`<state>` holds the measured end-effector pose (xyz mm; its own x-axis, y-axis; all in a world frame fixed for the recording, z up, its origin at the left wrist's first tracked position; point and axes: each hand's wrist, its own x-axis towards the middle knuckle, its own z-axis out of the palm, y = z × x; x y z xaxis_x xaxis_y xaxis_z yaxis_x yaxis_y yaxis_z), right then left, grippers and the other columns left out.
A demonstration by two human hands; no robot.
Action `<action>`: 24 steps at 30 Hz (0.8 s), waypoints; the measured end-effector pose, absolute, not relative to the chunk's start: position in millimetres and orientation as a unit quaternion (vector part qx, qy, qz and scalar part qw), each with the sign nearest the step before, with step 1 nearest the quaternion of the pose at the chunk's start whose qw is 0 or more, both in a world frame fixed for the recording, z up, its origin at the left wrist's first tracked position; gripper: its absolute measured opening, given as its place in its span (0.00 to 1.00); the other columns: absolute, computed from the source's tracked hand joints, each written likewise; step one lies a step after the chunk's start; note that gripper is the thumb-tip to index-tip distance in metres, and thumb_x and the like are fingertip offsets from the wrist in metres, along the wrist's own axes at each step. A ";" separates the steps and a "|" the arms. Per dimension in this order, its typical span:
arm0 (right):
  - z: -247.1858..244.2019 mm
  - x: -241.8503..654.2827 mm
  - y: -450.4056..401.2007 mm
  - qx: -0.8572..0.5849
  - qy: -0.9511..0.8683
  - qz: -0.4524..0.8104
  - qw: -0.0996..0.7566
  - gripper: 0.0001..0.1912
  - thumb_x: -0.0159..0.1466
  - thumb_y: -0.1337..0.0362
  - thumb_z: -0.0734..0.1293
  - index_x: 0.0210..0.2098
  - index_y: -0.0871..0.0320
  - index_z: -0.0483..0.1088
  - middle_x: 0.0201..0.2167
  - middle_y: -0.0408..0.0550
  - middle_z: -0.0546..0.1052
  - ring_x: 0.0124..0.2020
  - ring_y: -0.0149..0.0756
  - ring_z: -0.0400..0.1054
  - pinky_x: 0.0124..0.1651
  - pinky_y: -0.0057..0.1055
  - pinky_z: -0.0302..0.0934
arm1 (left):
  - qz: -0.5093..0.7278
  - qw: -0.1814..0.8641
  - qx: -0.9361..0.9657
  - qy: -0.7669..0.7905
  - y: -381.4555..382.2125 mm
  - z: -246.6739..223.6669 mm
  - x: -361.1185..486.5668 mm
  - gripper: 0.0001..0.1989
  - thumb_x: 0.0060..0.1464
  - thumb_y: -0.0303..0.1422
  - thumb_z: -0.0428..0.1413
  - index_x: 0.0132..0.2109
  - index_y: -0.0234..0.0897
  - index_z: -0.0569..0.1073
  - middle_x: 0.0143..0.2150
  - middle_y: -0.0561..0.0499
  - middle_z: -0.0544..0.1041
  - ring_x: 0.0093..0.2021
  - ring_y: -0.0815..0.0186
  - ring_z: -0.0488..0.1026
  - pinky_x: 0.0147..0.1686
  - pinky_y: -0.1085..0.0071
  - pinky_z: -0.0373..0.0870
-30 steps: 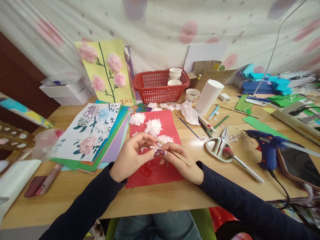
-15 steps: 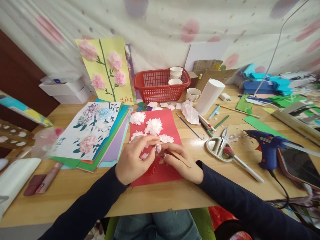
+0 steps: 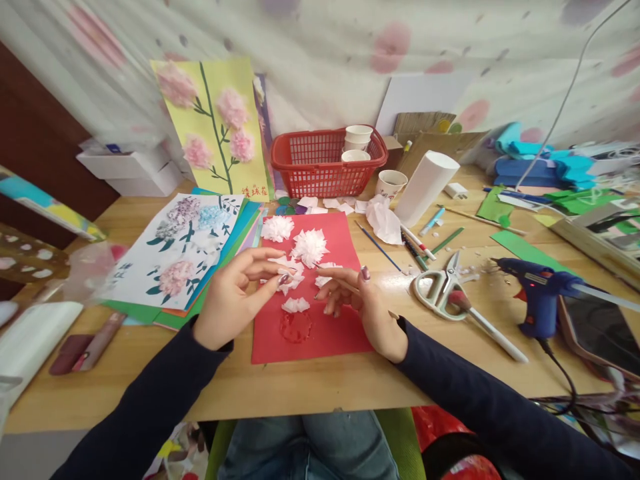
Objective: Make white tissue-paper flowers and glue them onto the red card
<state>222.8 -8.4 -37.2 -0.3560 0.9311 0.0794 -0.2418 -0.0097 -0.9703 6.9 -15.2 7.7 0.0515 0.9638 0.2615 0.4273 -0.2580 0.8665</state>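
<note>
Over the red sheet, my left hand pinches a small piece of white paper between thumb and fingertips. My right hand is over the sheet's right side, fingers partly curled around a thin wooden stick; most of the stick is hidden. Ruffled white paper flowers lie on the sheet, some partly covered by my fingers. A smaller white paper cluster sits above a wet-looking, shiny ring on the red sheet.
Scissors, a brush and a blue glue gun lie right. Behind are a red basket, a paper cup, a white roll and paper scraps. Coloured sheets and a flower picture lie left.
My hands have parted, the left moving left and the right opening its fingers somewhat. The small white cluster and the shiny ring are now uncovered. The view has shifted slightly.
</note>
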 end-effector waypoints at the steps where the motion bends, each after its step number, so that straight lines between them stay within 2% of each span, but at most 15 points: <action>1: -37.9 222.2 -8.5 -0.327 -0.518 0.632 0.474 0.35 0.66 0.36 0.52 0.49 0.56 0.74 0.33 0.49 0.75 0.27 0.33 0.68 0.29 0.31 0.63 | 0.432 0.322 0.655 0.530 -15.5 8.0 1.0 0.13 0.54 0.32 0.59 0.48 0.37 0.71 0.40 0.47 0.83 0.42 0.61 0.81 0.43 0.66 0.78; 4: -37.3 220.7 -10.6 -0.341 -0.513 0.627 0.477 0.35 0.66 0.36 0.54 0.47 0.57 0.75 0.32 0.48 0.75 0.26 0.32 0.68 0.29 0.31 0.64 | 0.387 0.357 0.658 0.538 -18.0 6.9 -15.4 0.15 0.53 0.34 0.59 0.48 0.37 0.70 0.40 0.46 0.82 0.41 0.61 0.81 0.45 0.64 0.78; 9: -30.8 218.4 -14.8 -0.384 -0.551 0.614 0.416 0.31 0.65 0.38 0.60 0.37 0.61 0.77 0.26 0.49 0.78 0.23 0.33 0.69 0.27 0.31 0.64 | 0.284 0.397 0.690 0.535 -19.0 1.4 -26.1 0.21 0.52 0.32 0.57 0.54 0.37 0.67 0.36 0.50 0.81 0.37 0.63 0.80 0.42 0.63 0.77; 14: -31.3 216.4 -14.2 -0.409 -0.604 0.564 0.388 0.22 0.61 0.45 0.69 0.25 0.58 0.70 0.19 0.43 0.74 0.20 0.31 0.67 0.25 0.29 0.61 | 0.260 0.442 0.713 0.478 -3.2 -8.7 -22.7 0.25 0.51 0.28 0.58 0.56 0.39 0.64 0.34 0.51 0.83 0.37 0.63 0.81 0.42 0.64 0.76; 18: -37.6 215.9 -13.4 -0.407 -0.646 0.523 0.379 0.22 0.66 0.47 0.65 0.24 0.56 0.64 0.17 0.41 0.71 0.20 0.30 0.64 0.25 0.28 0.59 | 0.251 0.440 0.745 0.434 8.5 -15.2 -21.6 0.26 0.50 0.25 0.58 0.57 0.38 0.65 0.32 0.52 0.82 0.37 0.64 0.81 0.41 0.66 0.76; 24: -41.8 214.4 -14.7 -0.377 -0.716 0.473 0.349 0.18 0.70 0.52 0.62 0.28 0.56 0.65 0.21 0.42 0.70 0.22 0.31 0.64 0.28 0.29 0.58 | 0.256 0.453 0.762 0.384 12.0 -21.3 -18.6 0.25 0.52 0.25 0.57 0.57 0.37 0.65 0.33 0.53 0.78 0.35 0.66 0.78 0.39 0.67 0.76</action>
